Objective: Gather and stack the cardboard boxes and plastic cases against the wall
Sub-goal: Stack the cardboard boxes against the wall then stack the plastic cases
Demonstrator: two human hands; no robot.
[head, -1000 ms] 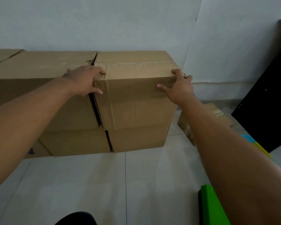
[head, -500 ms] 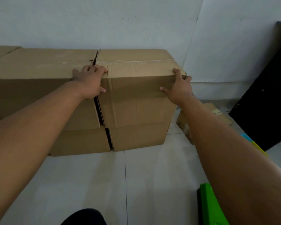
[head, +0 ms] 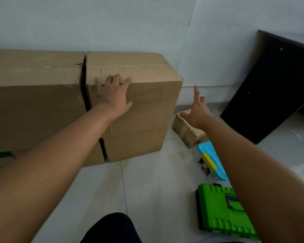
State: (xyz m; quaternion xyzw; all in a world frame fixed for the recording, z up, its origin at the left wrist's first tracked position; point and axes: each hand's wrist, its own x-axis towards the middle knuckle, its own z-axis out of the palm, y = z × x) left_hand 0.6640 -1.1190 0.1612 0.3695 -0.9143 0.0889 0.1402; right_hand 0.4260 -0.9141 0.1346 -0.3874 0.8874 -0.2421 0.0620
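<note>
A large cardboard box point(head: 153, 102) sits on a lower box point(head: 135, 146) against the white wall, beside a wider stack of boxes point(head: 35, 102) on its left. My left hand point(head: 112, 95) presses flat on the upper box's front, fingers hooked over its top front edge. My right hand point(head: 197, 113) hovers in the air to the right of the stack with fingers spread, holding nothing. Below it lies a small taped cardboard box point(head: 188, 132) on the floor. A light blue plastic case point(head: 216, 165) and a green plastic case point(head: 223, 213) lie on the tiles at right.
A black panel point(head: 270, 88) leans against the wall at far right. Pale floor tiles point(head: 147, 186) stretch in front of the stack. My dark-clothed knee point(head: 111, 228) shows at the bottom edge.
My right hand has let go of the upper box's right corner and moved off to the right, over the small box. My left hand shifted right along the top edge. The view dropped and turned right.
</note>
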